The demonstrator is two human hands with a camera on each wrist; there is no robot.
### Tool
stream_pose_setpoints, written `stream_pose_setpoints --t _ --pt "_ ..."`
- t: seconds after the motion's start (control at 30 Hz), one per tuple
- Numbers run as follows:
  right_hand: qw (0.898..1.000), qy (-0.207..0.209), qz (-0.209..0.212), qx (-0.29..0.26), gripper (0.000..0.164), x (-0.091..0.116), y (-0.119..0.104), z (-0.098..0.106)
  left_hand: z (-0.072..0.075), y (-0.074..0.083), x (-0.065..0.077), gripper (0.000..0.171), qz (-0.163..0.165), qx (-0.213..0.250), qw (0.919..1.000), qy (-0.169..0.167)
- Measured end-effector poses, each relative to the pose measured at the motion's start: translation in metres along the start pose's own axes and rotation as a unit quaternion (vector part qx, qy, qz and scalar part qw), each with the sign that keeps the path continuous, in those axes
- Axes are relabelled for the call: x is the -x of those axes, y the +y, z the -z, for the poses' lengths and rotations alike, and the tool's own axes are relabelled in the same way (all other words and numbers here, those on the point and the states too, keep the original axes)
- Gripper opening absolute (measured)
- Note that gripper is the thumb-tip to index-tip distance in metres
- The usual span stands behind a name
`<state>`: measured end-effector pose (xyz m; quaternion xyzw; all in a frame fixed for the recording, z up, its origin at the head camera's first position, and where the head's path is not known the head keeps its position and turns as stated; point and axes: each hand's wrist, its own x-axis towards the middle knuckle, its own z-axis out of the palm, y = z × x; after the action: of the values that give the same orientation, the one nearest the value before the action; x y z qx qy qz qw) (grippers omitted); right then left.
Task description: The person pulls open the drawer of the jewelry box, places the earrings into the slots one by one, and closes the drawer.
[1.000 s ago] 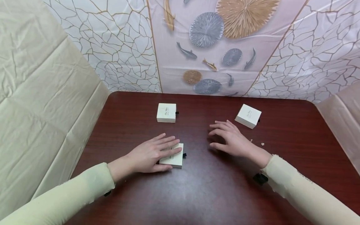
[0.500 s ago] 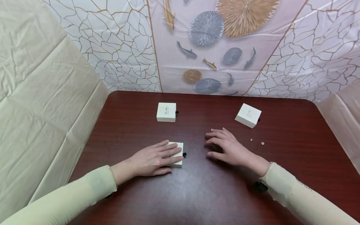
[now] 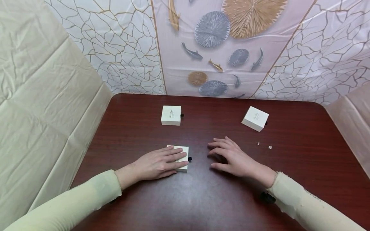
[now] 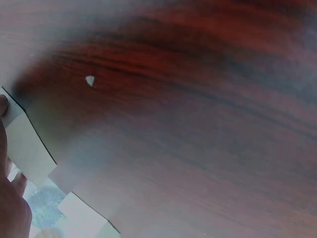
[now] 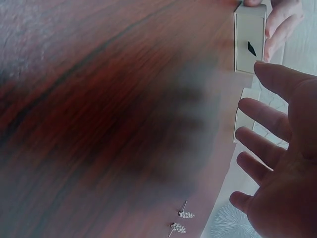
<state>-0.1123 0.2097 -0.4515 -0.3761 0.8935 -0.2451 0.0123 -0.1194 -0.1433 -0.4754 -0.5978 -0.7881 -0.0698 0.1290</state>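
My left hand (image 3: 157,163) lies palm down over a small white drawer box (image 3: 182,163), its straight fingers resting across the lid. A black ribbon tab (image 3: 189,158) sticks out of that box's right side. To the right, my right hand (image 3: 235,157) hovers low over the table with relaxed, slightly bent fingers and nothing in them. Behind its wrist lie two stud earrings, one (image 5: 186,214) beside the other (image 5: 178,227), each with a thin post and a cluster of pale stones. In the right wrist view the box end with its tab shows beyond my right thumb.
Two more white boxes stand farther back, one (image 3: 171,115) at the left and one (image 3: 255,118) turned at an angle at the right. The dark red wooden table (image 3: 202,202) meets a patterned cloth backdrop (image 3: 185,64). A tiny pale fleck (image 4: 89,81) lies on the tabletop.
My right hand has drifted left and toward me, away from the earrings, which now show fully. My left hand has settled flatter over the near box, which has stayed put.
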Motion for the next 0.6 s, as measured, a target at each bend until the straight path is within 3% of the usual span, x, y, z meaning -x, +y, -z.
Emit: stream_pose_setpoints --t 0.27,0.6 --pt "1.0 -0.006 0.01 -0.005 0.032 0.0 -0.005 0.0 -0.002 -0.001 -0.004 0.052 0.002 0.002 1.0 0.007" --pt "1.0 0.007 0.0 0.011 0.032 0.002 -0.003 0.003 -0.007 -0.008 -0.02 0.049 0.005 0.015 0.9999 -0.005"
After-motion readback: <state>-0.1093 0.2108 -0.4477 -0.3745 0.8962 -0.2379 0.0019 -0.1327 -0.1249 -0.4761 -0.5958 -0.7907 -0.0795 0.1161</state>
